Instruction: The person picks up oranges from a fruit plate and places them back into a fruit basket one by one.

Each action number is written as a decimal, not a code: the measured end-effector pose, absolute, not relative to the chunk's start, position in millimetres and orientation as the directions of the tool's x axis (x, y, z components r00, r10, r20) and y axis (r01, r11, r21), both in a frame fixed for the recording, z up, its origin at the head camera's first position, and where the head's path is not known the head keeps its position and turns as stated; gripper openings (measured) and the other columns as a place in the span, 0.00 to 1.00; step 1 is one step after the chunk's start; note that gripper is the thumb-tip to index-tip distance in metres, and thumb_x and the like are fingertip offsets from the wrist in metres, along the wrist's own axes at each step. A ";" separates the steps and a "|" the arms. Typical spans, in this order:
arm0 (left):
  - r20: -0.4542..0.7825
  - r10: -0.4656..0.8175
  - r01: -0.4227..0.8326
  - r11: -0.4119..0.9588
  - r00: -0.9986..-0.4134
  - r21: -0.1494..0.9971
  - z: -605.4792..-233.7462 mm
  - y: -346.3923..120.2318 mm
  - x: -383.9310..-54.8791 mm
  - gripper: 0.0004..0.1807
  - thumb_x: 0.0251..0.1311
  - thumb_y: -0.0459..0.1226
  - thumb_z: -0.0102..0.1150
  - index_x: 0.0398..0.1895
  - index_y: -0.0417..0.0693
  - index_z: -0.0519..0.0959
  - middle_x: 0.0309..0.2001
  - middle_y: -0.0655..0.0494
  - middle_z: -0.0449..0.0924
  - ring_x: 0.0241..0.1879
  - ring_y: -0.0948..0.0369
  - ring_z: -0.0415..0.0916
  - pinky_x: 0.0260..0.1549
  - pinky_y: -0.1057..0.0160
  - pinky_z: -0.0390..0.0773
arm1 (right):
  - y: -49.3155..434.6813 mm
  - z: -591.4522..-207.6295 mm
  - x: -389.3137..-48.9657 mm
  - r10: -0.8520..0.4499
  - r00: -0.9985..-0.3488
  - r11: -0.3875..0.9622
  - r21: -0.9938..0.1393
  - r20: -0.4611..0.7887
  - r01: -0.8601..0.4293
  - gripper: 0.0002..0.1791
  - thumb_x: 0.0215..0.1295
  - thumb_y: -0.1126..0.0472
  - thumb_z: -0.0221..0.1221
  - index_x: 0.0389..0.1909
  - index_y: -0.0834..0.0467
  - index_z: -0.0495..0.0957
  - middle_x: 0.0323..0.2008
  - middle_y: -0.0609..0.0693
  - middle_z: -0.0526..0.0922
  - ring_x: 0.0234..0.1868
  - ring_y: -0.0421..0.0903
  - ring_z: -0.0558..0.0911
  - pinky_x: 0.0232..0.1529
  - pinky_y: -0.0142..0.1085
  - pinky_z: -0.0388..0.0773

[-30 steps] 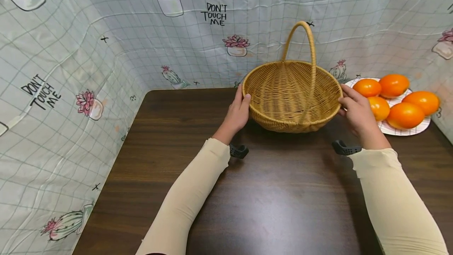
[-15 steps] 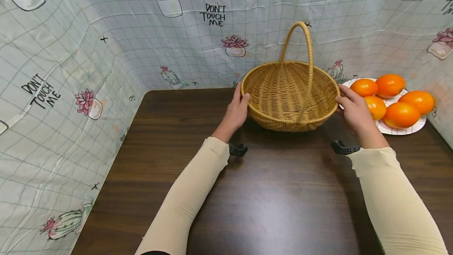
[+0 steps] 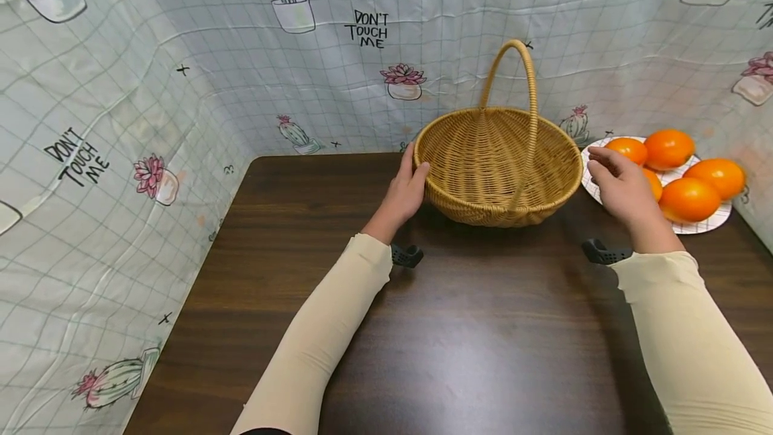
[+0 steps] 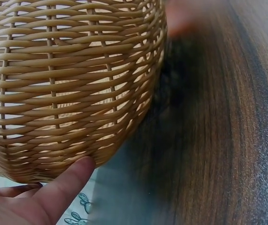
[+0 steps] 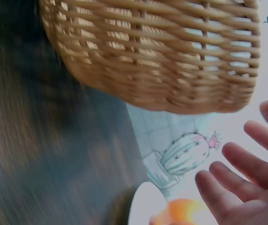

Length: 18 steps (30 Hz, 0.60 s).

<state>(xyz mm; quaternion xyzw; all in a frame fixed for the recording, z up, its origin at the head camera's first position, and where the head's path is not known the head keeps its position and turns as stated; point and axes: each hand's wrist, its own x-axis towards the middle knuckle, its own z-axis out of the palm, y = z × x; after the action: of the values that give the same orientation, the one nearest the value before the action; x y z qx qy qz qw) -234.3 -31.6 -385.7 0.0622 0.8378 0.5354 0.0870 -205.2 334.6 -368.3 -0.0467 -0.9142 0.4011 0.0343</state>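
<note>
Basket: We find the wicker basket upright on the dark wood counter, its underside hidden; the wrist views crop its top.
Left hand: We see this left hand hold the basket's side, thumb on the weave, fingers partly hidden.
Right hand: Apart from the basket, this right hand has fingers spread, covering part of one fruit.
Plate: We count five orange fruits on a white plate, blurred and cropped in the right wrist view.
Backdrop: On the cloth we read "DON'T TOUCH ME" twice; lettering at the right edge is cut off.
</note>
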 end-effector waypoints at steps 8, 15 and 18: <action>-0.106 0.213 -0.036 0.309 -0.971 0.950 -384.9 -29.2 -237.8 0.37 0.70 0.52 0.40 0.75 0.79 0.34 0.75 0.46 0.52 0.52 0.52 0.79 0.48 0.50 0.80 | 348.4 -359.1 -205.2 0.104 -0.987 0.819 -0.573 0.121 0.016 0.33 0.70 0.46 0.48 0.71 0.59 0.63 0.66 0.70 0.66 0.62 0.72 0.65 0.58 0.65 0.62; -0.114 0.208 -0.045 0.307 -0.972 0.951 -384.7 -29.6 -235.2 0.38 0.70 0.51 0.41 0.75 0.82 0.34 0.75 0.47 0.52 0.53 0.53 0.78 0.48 0.52 0.80 | 361.3 -364.5 -207.4 0.049 -0.992 0.873 -0.487 0.112 -0.012 0.33 0.68 0.48 0.52 0.68 0.63 0.64 0.65 0.73 0.64 0.61 0.74 0.62 0.59 0.67 0.57; -0.122 0.219 -0.056 0.283 -0.968 0.957 -384.2 -30.9 -233.9 0.38 0.70 0.51 0.42 0.74 0.82 0.34 0.75 0.46 0.52 0.53 0.53 0.79 0.49 0.50 0.80 | 364.0 -366.8 -208.2 0.040 -0.992 0.884 -0.466 0.120 -0.021 0.33 0.68 0.48 0.53 0.67 0.64 0.65 0.63 0.74 0.65 0.60 0.74 0.63 0.58 0.66 0.58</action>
<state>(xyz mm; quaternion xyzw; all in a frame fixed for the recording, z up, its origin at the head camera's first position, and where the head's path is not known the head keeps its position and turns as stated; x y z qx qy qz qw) -233.9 -30.9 -384.2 0.0511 0.7926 0.5966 0.1153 -208.2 364.0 -366.8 -0.0048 -0.9686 0.2404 0.0630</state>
